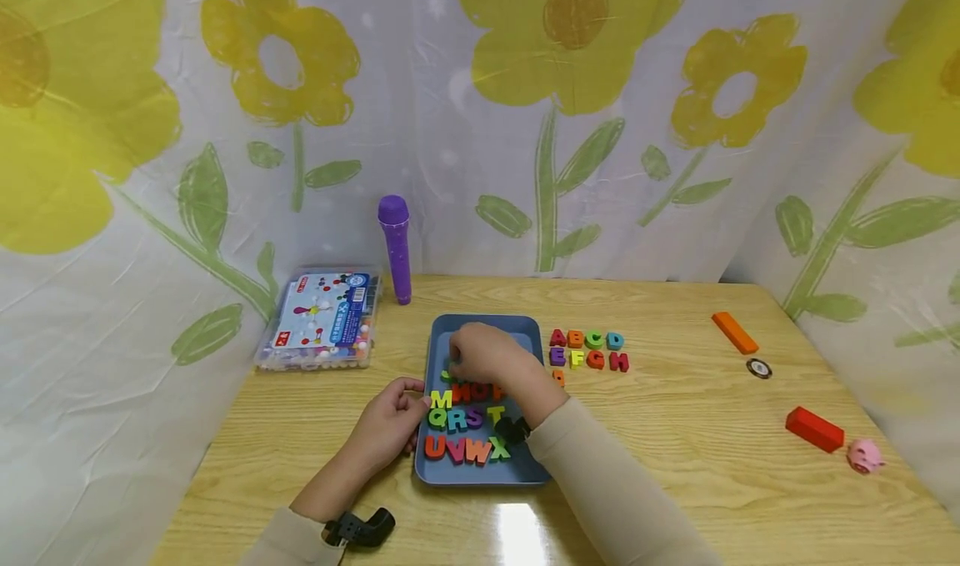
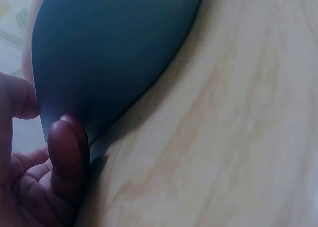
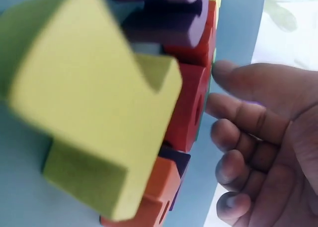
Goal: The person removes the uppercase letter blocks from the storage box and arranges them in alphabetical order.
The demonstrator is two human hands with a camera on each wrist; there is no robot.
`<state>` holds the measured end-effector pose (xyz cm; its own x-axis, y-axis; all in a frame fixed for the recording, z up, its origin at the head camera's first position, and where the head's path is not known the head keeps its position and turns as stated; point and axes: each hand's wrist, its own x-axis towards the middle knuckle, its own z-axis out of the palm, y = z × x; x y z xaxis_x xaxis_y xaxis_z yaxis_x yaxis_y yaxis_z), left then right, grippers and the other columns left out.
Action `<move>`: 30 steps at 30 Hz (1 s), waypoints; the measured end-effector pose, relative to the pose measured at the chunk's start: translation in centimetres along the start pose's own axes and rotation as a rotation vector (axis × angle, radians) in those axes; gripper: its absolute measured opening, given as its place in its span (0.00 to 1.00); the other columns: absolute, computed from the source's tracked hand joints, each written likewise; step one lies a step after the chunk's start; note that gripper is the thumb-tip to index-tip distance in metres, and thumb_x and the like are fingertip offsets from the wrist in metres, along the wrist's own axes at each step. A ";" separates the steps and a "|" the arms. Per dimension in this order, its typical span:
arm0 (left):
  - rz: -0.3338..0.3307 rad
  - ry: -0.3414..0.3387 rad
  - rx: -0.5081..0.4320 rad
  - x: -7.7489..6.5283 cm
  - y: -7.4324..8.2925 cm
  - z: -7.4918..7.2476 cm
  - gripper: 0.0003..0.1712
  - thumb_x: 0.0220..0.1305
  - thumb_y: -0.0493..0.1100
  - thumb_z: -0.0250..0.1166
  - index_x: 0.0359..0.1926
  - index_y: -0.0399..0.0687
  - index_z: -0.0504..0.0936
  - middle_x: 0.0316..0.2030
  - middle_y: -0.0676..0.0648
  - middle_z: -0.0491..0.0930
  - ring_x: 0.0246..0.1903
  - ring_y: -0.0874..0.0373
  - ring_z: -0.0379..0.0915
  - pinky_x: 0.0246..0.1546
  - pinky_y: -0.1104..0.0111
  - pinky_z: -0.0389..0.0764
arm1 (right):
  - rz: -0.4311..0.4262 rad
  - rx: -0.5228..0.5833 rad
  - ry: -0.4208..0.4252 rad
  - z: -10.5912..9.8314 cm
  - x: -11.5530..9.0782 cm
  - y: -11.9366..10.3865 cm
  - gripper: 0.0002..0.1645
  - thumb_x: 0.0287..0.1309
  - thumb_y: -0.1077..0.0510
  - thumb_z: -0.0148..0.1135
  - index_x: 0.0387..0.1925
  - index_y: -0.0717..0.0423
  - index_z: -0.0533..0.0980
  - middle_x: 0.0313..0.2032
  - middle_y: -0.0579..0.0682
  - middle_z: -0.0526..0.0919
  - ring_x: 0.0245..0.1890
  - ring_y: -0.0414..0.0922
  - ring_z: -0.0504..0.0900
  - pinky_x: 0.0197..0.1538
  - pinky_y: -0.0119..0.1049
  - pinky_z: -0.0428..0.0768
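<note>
My left hand (image 1: 392,420) holds the left side of a blue-grey tray (image 1: 480,473), with the thumb at the rim and fingers against the outer wall (image 2: 114,43). Inside the tray lie rows of colourful toy letters, among them a yellow M (image 1: 441,399), a purple S (image 1: 473,418) and a green X (image 1: 499,448). Over the tray's upper part is my right hand (image 1: 487,354), its fingers bent near a partly hidden green letter (image 1: 447,376). In the right wrist view, a gap shows between thumb and forefinger, beside red letters (image 3: 186,108). A yellow letter (image 3: 99,108) looms in front.
Right of the tray, letters stand in rows, including a red A (image 1: 558,338) and a red H (image 1: 618,362). A purple microphone (image 1: 397,253) and a plastic kit box (image 1: 318,320) are at the back left. Orange (image 1: 735,333) and red blocks (image 1: 814,429) lie far right, near a pig figure (image 1: 865,456).
</note>
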<state>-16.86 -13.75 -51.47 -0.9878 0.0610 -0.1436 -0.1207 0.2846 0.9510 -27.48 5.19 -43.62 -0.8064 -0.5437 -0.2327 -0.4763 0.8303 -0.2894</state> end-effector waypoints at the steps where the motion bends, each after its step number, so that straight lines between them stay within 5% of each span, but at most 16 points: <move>1: -0.001 0.000 0.001 0.0 0.0 0.0 0.21 0.81 0.46 0.64 0.67 0.43 0.77 0.30 0.46 0.80 0.19 0.54 0.73 0.21 0.64 0.80 | 0.007 0.000 -0.002 0.1 0.0 -0.1 0.15 0.70 0.47 0.75 0.49 0.51 0.89 0.48 0.47 0.90 0.41 0.43 0.84 0.52 0.43 0.88; 12: -0.001 -0.008 -0.016 0.0 0.1 -0.1 0.21 0.82 0.46 0.63 0.67 0.43 0.77 0.30 0.45 0.80 0.19 0.54 0.73 0.21 0.64 0.80 | 0.016 -0.014 0.000 0.8 0.4 -0.2 0.16 0.68 0.46 0.77 0.48 0.51 0.89 0.42 0.45 0.88 0.37 0.42 0.83 0.46 0.40 0.87; 22: 0.001 -0.009 -0.018 0.0 0.1 -0.1 0.21 0.82 0.46 0.63 0.67 0.42 0.77 0.29 0.45 0.80 0.19 0.54 0.73 0.21 0.65 0.80 | -0.072 -0.058 0.014 1.0 0.4 -0.5 0.13 0.71 0.50 0.74 0.54 0.43 0.88 0.61 0.48 0.84 0.57 0.45 0.83 0.63 0.45 0.86; 30: 0.003 -0.009 -0.027 0.1 0.0 -0.1 0.20 0.81 0.45 0.64 0.66 0.42 0.77 0.28 0.46 0.79 0.18 0.55 0.72 0.20 0.65 0.79 | -0.088 -0.045 0.011 1.0 0.4 -0.9 0.10 0.72 0.52 0.73 0.52 0.44 0.89 0.59 0.48 0.84 0.54 0.45 0.82 0.63 0.45 0.85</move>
<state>-16.93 -13.82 -51.46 -0.9873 0.0703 -0.1427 -0.1202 0.2581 0.9586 -27.04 4.07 -44.43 -0.7646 -0.6135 -0.1976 -0.5604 0.7842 -0.2664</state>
